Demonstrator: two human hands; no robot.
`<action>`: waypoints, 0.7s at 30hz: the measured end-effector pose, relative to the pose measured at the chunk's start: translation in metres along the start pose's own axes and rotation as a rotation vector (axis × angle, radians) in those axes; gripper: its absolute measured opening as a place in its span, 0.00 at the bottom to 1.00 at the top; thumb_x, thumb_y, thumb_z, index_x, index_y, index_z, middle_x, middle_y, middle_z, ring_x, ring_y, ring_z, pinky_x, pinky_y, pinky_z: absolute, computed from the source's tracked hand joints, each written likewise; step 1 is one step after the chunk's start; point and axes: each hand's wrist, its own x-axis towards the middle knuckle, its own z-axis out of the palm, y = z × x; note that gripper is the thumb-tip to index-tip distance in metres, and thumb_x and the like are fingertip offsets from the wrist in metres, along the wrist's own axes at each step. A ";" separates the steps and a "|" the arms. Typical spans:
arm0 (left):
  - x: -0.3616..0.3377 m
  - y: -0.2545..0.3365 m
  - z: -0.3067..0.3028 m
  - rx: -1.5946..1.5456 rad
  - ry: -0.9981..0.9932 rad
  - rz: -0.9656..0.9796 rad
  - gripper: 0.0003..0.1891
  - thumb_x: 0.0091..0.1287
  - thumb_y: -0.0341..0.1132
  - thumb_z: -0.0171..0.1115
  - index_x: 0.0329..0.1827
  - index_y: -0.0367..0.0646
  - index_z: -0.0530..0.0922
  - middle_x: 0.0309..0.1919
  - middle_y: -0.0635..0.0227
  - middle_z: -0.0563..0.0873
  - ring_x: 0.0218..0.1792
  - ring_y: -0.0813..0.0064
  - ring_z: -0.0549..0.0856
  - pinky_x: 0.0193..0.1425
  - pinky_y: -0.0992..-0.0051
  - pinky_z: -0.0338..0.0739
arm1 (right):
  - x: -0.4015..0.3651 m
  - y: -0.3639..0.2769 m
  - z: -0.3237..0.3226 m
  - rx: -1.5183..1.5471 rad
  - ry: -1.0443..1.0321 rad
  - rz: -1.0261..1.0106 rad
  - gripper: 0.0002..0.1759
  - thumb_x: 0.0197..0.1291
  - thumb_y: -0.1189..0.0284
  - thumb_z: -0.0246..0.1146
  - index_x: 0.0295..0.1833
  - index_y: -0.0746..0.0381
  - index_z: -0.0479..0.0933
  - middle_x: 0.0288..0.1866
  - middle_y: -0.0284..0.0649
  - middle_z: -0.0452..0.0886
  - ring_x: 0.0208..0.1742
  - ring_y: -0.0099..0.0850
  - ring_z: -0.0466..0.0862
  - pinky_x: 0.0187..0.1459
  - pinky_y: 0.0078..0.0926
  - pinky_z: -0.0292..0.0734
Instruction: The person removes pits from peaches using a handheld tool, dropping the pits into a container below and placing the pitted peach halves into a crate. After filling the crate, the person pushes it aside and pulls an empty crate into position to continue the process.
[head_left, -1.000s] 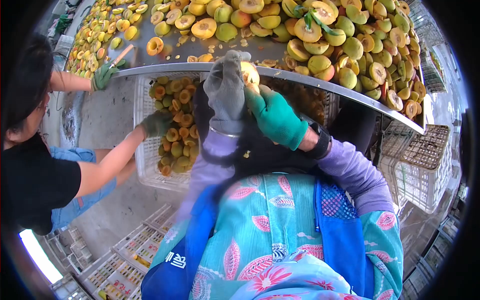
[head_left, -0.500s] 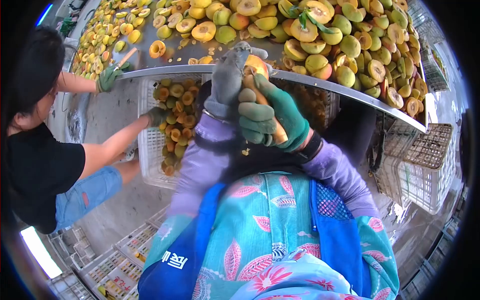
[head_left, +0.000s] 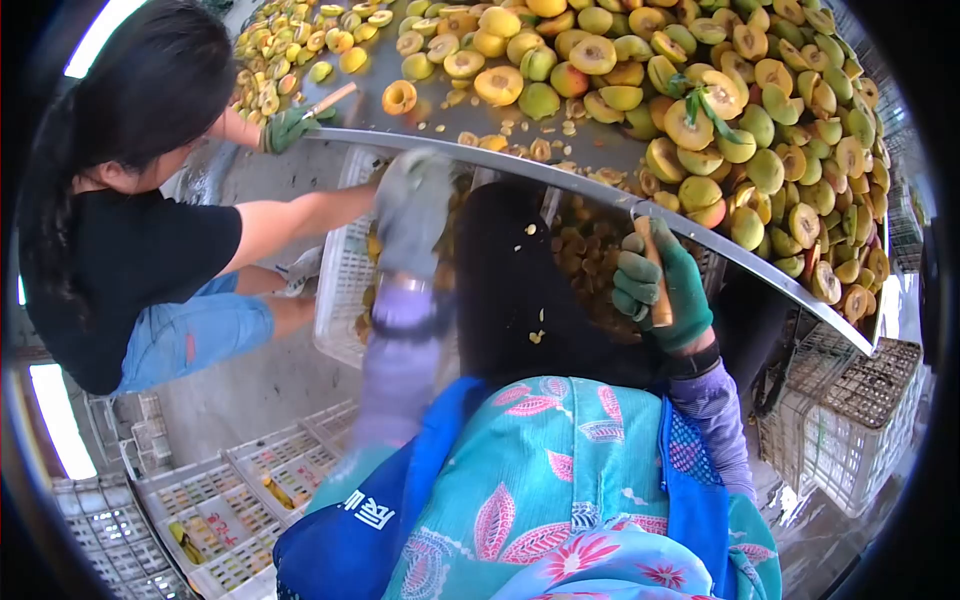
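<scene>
My left hand (head_left: pixel 412 212), in a grey glove, is smeared by motion at the table's front edge, over a white crate (head_left: pixel 340 300) of fruit halves. Its fingers are too blurred to show whether they hold anything. In its green glove, my right hand (head_left: pixel 680 290) is wrapped round the wooden handle of a small hand tool (head_left: pixel 652 270). A thin curved metal end shows at the tool's top, beside the table rim. Cut peach-like halves (head_left: pixel 690 125) are heaped on the metal table (head_left: pixel 420 120), some with pits inside.
A co-worker (head_left: pixel 150 240) in a black top leans in from the left. That person's green-gloved hand (head_left: pixel 290 130) has a wooden-handled tool. White crates stand at the right (head_left: pixel 840 430) and lower left (head_left: pixel 240 510). Another crate of fruit pieces (head_left: pixel 590 250) is below the table.
My hands have parted from the fruit piece they were working on. The left swung left and toward the crate; the right moved right, still holding the tool. The view has shifted.
</scene>
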 end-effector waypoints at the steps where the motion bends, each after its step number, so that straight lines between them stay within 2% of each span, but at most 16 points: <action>1: 0.022 0.013 0.015 -0.035 -0.110 0.001 0.21 0.68 0.49 0.58 0.53 0.39 0.77 0.40 0.63 0.86 0.36 0.67 0.85 0.41 0.71 0.78 | 0.001 -0.001 0.001 -0.001 0.028 -0.014 0.21 0.72 0.47 0.47 0.40 0.52 0.72 0.20 0.24 0.63 0.17 0.20 0.64 0.20 0.22 0.60; 3: 0.082 0.030 0.049 0.480 -0.097 0.275 0.25 0.62 0.49 0.63 0.55 0.41 0.76 0.42 0.57 0.87 0.39 0.58 0.86 0.45 0.64 0.79 | 0.000 -0.002 0.007 0.009 0.074 -0.004 0.20 0.72 0.48 0.48 0.41 0.53 0.71 0.20 0.25 0.64 0.17 0.20 0.64 0.20 0.22 0.61; 5: 0.127 0.043 0.089 0.635 -0.026 0.155 0.31 0.54 0.52 0.68 0.56 0.41 0.76 0.48 0.49 0.85 0.47 0.50 0.84 0.53 0.60 0.77 | -0.007 0.002 0.027 -0.040 0.131 -0.035 0.21 0.73 0.49 0.46 0.41 0.55 0.70 0.19 0.25 0.64 0.16 0.19 0.65 0.19 0.21 0.62; 7: 0.151 0.050 0.103 0.765 -0.307 0.034 0.37 0.55 0.49 0.69 0.65 0.40 0.69 0.57 0.49 0.80 0.59 0.53 0.80 0.62 0.63 0.74 | -0.010 0.004 0.035 -0.181 0.217 -0.067 0.22 0.72 0.48 0.48 0.39 0.56 0.70 0.19 0.27 0.67 0.16 0.21 0.66 0.19 0.19 0.62; 8: 0.153 0.052 0.100 0.708 -0.336 0.066 0.38 0.52 0.45 0.73 0.65 0.41 0.70 0.59 0.49 0.79 0.61 0.55 0.78 0.64 0.65 0.73 | -0.009 0.005 0.036 -0.258 0.275 -0.068 0.22 0.72 0.48 0.49 0.39 0.56 0.70 0.20 0.28 0.67 0.16 0.21 0.66 0.19 0.19 0.62; 9: 0.150 0.050 0.098 0.656 -0.332 0.120 0.34 0.49 0.40 0.75 0.60 0.41 0.72 0.56 0.51 0.80 0.57 0.55 0.81 0.62 0.65 0.75 | -0.007 0.006 0.038 -0.336 0.329 -0.065 0.22 0.72 0.48 0.49 0.39 0.56 0.71 0.20 0.28 0.68 0.16 0.21 0.66 0.19 0.19 0.62; 10: 0.148 0.044 0.091 0.531 -0.335 0.119 0.32 0.48 0.38 0.75 0.57 0.41 0.72 0.53 0.52 0.81 0.53 0.56 0.82 0.61 0.65 0.76 | -0.001 0.011 0.039 -0.587 0.366 -0.256 0.20 0.71 0.50 0.52 0.39 0.57 0.72 0.20 0.28 0.70 0.17 0.21 0.68 0.19 0.18 0.61; 11: 0.142 0.038 0.084 0.410 -0.337 0.117 0.30 0.47 0.37 0.75 0.53 0.41 0.73 0.51 0.52 0.82 0.50 0.57 0.84 0.59 0.66 0.77 | 0.006 0.014 0.047 -0.679 0.366 -0.348 0.19 0.71 0.51 0.52 0.39 0.56 0.72 0.20 0.27 0.69 0.17 0.21 0.68 0.20 0.18 0.61; 12: 0.115 0.049 0.075 0.068 -0.315 -0.024 0.26 0.46 0.35 0.75 0.47 0.39 0.72 0.47 0.54 0.81 0.44 0.59 0.84 0.55 0.66 0.79 | 0.014 0.016 0.056 -0.771 0.367 -0.440 0.18 0.71 0.53 0.53 0.39 0.56 0.72 0.20 0.27 0.69 0.18 0.20 0.68 0.20 0.19 0.61; 13: 0.095 0.049 0.068 -0.161 -0.295 -0.060 0.24 0.48 0.33 0.73 0.47 0.37 0.73 0.49 0.55 0.80 0.46 0.61 0.83 0.57 0.66 0.77 | 0.020 0.014 0.060 -0.863 0.367 -0.531 0.16 0.71 0.54 0.54 0.39 0.56 0.72 0.20 0.26 0.69 0.18 0.20 0.68 0.20 0.19 0.61; 14: 0.085 0.030 0.067 -0.029 -0.204 0.143 0.24 0.50 0.29 0.70 0.52 0.36 0.74 0.51 0.55 0.79 0.51 0.62 0.81 0.59 0.65 0.76 | 0.032 0.012 0.053 -1.143 0.356 -0.631 0.17 0.71 0.56 0.54 0.39 0.60 0.71 0.22 0.38 0.73 0.21 0.34 0.73 0.24 0.30 0.67; 15: 0.065 0.026 0.066 -0.251 -0.275 0.181 0.26 0.52 0.30 0.69 0.56 0.37 0.73 0.51 0.55 0.80 0.52 0.61 0.80 0.60 0.65 0.75 | 0.043 0.010 0.050 -1.413 0.375 -0.751 0.18 0.70 0.57 0.55 0.39 0.63 0.70 0.25 0.50 0.78 0.24 0.47 0.78 0.27 0.41 0.73; 16: 0.045 0.022 0.066 -0.474 -0.358 0.205 0.27 0.55 0.31 0.68 0.60 0.37 0.73 0.51 0.56 0.80 0.54 0.60 0.79 0.60 0.64 0.75 | 0.051 0.012 0.053 -1.536 0.375 -0.786 0.18 0.70 0.57 0.55 0.40 0.63 0.70 0.26 0.53 0.78 0.27 0.51 0.79 0.29 0.45 0.73; 18: 0.011 0.026 0.068 -0.465 -0.354 0.479 0.25 0.58 0.31 0.65 0.61 0.38 0.74 0.52 0.55 0.80 0.53 0.58 0.80 0.60 0.65 0.74 | 0.063 0.012 0.055 -1.709 0.402 -0.757 0.19 0.70 0.57 0.55 0.41 0.64 0.70 0.26 0.57 0.79 0.30 0.56 0.81 0.31 0.49 0.74; 20: -0.012 0.041 0.066 0.024 -0.126 0.943 0.22 0.62 0.31 0.62 0.60 0.38 0.75 0.53 0.55 0.80 0.54 0.58 0.80 0.60 0.67 0.75 | 0.069 0.014 0.047 -1.794 0.454 -0.640 0.20 0.70 0.56 0.54 0.42 0.65 0.70 0.26 0.57 0.79 0.32 0.56 0.82 0.31 0.50 0.74; 21: -0.013 0.039 0.070 0.077 -0.099 0.914 0.20 0.64 0.31 0.61 0.60 0.38 0.75 0.54 0.56 0.80 0.53 0.60 0.80 0.58 0.67 0.75 | 0.066 0.016 0.045 -1.775 0.465 -0.632 0.20 0.70 0.56 0.54 0.42 0.65 0.70 0.26 0.56 0.79 0.32 0.56 0.81 0.31 0.51 0.74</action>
